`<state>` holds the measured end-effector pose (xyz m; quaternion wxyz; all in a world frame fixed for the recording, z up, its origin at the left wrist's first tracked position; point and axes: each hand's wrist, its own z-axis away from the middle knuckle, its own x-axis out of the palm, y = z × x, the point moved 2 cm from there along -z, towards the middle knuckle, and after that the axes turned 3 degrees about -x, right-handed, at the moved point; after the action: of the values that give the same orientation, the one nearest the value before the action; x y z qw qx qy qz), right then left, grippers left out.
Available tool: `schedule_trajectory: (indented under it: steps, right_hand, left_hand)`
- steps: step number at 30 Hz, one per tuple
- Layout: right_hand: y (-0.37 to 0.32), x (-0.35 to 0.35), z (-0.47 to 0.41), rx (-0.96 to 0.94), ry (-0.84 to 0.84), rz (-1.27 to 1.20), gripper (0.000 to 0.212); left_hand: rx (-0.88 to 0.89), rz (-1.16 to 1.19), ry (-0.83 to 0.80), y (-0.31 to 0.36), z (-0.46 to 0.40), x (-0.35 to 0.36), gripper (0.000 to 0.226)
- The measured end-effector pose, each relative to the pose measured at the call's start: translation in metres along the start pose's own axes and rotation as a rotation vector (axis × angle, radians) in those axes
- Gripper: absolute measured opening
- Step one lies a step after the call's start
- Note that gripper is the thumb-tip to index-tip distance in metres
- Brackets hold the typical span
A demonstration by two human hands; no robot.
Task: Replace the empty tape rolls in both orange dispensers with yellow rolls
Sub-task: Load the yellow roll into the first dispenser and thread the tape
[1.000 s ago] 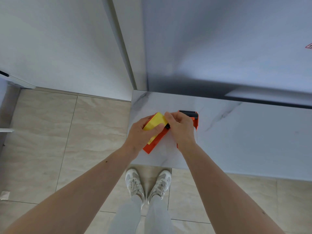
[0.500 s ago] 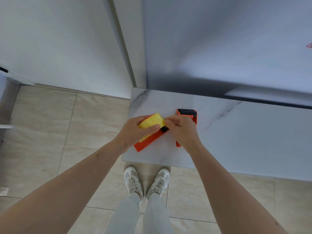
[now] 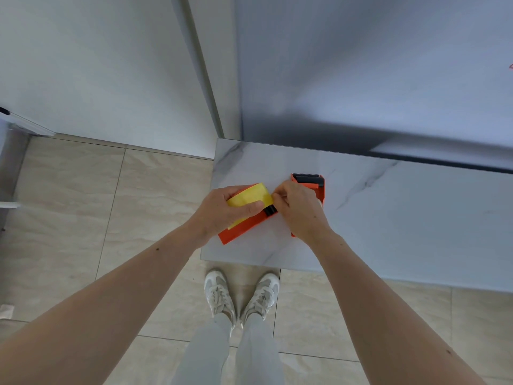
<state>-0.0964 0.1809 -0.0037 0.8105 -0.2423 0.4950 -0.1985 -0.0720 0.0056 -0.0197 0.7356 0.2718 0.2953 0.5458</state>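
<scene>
An orange tape dispenser (image 3: 244,227) with a yellow roll (image 3: 249,198) in it is tilted over the left end of the marble counter (image 3: 388,218). My left hand (image 3: 222,211) grips the dispenser and roll, thumb across the yellow tape. My right hand (image 3: 298,209) pinches the tape's end at the roll's right edge, by the black roller (image 3: 269,210). A second orange dispenser (image 3: 309,182) lies on the counter behind my right hand, its black toothed end pointing away; most of it is hidden.
The counter's left corner and front edge are close to the dispensers, with tiled floor (image 3: 111,218) below and my shoes (image 3: 241,295) under the edge. A wall (image 3: 361,65) rises behind the counter. A scrap of paper (image 3: 5,311) lies at the floor's left edge.
Held dispenser has tilted and shifted slightly left and down toward the counter corner. My right hand's fingers moved onto the tape end at the roll's edge.
</scene>
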Motion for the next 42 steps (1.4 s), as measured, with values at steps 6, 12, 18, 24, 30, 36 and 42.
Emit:
schedule_trajectory:
  steps: [6, 12, 18, 24, 30, 36, 42]
  right_hand:
    - [0.005, -0.001, -0.003, 0.066, -0.055, -0.11, 0.02]
    - [-0.002, -0.002, -0.005, 0.043, -0.08, 0.007, 0.02]
    - [-0.008, 0.017, 0.006, 0.056, -0.088, 0.01, 0.025]
    - [-0.012, 0.05, 0.017, 0.002, -0.058, -0.063, 0.022]
    - [-0.008, 0.046, 0.012, 0.02, -0.024, -0.165, 0.026]
    - [-0.004, 0.037, -0.003, 0.027, -0.113, -0.156, 0.025]
    - [-0.005, 0.033, -0.012, -0.028, -0.197, -0.101, 0.017]
  left_hand:
    - [0.002, -0.029, 0.01, 0.001, -0.004, 0.0, 0.04]
    - [0.061, -0.153, 0.053, -0.004, -0.004, 0.004, 0.049]
    - [0.115, -0.332, 0.05, -0.016, 0.005, -0.001, 0.049]
    - [0.029, -0.247, -0.044, -0.063, 0.017, -0.014, 0.032]
    - [-0.021, 0.008, -0.046, -0.059, 0.017, 0.004, 0.032]
    - [-0.042, 0.014, 0.089, -0.065, 0.011, 0.009, 0.032]
    - [-0.122, 0.053, 0.215, -0.056, 0.003, 0.013, 0.035]
